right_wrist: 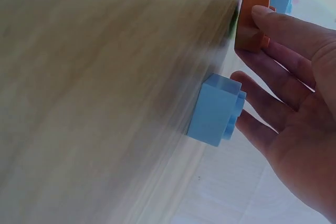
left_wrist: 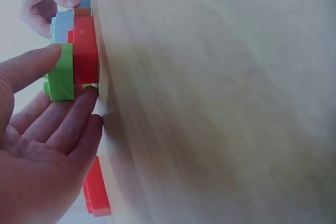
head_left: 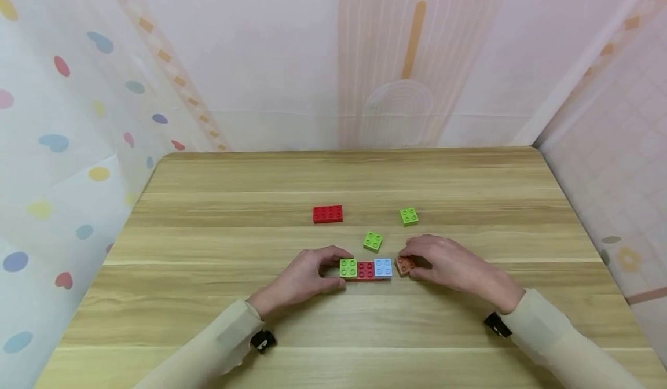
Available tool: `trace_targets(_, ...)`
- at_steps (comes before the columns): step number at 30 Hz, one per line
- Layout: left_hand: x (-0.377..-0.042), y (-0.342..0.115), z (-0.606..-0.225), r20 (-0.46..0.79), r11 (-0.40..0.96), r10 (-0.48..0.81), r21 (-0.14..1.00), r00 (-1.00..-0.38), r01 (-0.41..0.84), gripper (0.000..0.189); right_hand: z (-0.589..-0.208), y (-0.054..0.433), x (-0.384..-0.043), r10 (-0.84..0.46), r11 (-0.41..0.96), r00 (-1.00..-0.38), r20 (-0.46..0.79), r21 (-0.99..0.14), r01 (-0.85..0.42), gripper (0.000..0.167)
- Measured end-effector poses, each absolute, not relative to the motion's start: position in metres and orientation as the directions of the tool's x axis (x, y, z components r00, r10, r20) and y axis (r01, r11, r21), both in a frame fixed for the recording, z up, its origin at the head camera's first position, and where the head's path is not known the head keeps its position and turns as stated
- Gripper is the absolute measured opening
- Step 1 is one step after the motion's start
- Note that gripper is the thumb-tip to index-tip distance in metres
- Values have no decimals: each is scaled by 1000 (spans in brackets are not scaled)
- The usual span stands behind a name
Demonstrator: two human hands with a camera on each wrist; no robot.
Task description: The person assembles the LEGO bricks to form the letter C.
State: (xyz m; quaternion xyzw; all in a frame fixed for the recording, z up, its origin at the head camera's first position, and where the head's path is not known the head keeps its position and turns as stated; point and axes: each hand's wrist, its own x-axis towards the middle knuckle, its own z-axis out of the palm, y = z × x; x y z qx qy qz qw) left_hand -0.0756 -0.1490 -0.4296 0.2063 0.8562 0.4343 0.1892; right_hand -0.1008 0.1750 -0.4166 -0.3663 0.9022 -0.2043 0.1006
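Note:
My left hand (head_left: 304,276) holds the left end of a small stack of toy building bricks, thumb and fingers on either side of a green brick (head_left: 348,268). That green brick and a light blue brick (head_left: 383,268) sit on top of a long red brick (head_left: 366,270), whose studs show between them. Just right of the stack, my right hand (head_left: 453,264) pinches an orange-brown brick (right_wrist: 251,24) between thumb and fingers. Close to the other right-hand fingers stands another light blue brick (right_wrist: 214,109), hidden under the hand in the head view.
Farther back on the wooden table (head_left: 234,215) lie a red eight-stud brick (head_left: 327,214) and two green four-stud bricks, one near the stack (head_left: 372,241) and one farther right (head_left: 409,216). Patterned cloth walls (head_left: 271,59) border the table's back and sides.

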Motion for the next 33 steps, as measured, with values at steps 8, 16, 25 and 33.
trace_targets(8, -76, -151, -431, -173, 515, 515, 846, -840, 142, 41, -412, 177, -98, -655, 651, -754, 52, -469, -597, 38)
trace_targets(16, -75, -152, -431, -177, 504, 514, 854, -839, 129, 41, -408, 176, -97, -627, 639, -768, 129, -479, -602, 35)
trace_targets(25, -76, -153, -432, -188, 485, 515, 869, -836, 102, 38, -404, 171, -95, -611, 619, -775, 161, -514, -594, 36)
trace_targets(33, -76, -153, -432, -191, 483, 515, 870, -836, 99, 38, -399, 160, -93, -621, 586, -761, 186, -535, -609, 40)
